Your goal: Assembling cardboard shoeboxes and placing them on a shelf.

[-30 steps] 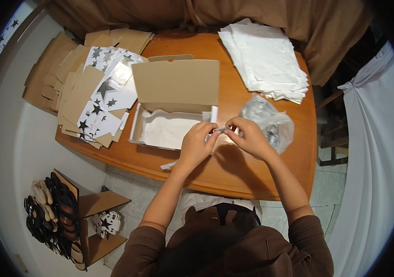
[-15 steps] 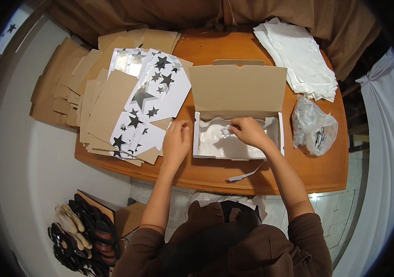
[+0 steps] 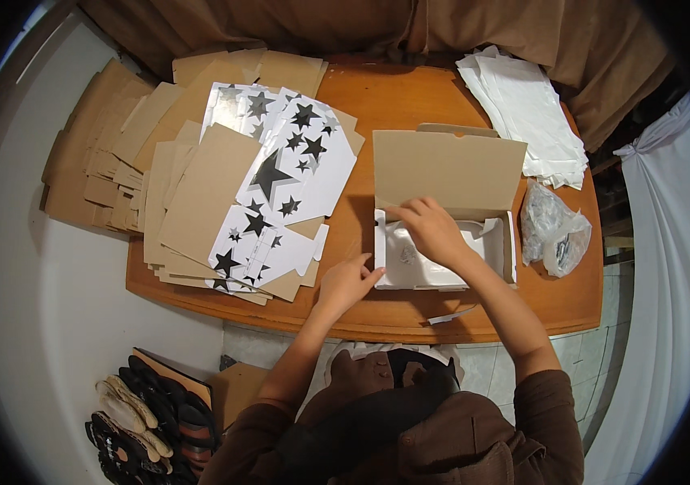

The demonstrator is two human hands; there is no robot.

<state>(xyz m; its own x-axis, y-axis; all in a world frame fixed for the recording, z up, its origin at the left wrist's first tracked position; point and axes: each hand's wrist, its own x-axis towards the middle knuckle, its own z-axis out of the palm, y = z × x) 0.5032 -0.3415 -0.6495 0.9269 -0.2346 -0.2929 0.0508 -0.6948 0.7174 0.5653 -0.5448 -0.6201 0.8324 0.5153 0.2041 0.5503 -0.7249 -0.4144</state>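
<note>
An open white cardboard box (image 3: pixel 447 289) with a raised brown-lined lid (image 3: pixel 448 168) stands before me, lined with white paper (image 3: pixel 442 271). Inside it, toward the left, lies a small crumpled clear packet (image 3: pixel 407 255). My right hand (image 3: pixel 434 232) reaches over the box, fingers extended to its left rear corner, where the lid joins the side. My left hand (image 3: pixel 347 284) is beside the left front corner, fingers apart, the tips at or against the box wall. Neither hand appears to hold anything.
Flat brown cardboard pieces (image 3: pixel 207 190) and white star-printed sheets (image 3: pixel 272 174) are heaped on the left. White paper sheets (image 3: pixel 523 113) and a clear plastic bag (image 3: pixel 554 226) lie right. A white strip (image 3: pixel 450 318) lies near the front edge. Footwear (image 3: pixel 151 420) is piled below left.
My right hand has let go of the clear packet inside the box and moved to the left rear corner. My left hand has come down and right to the box's left front corner.
</note>
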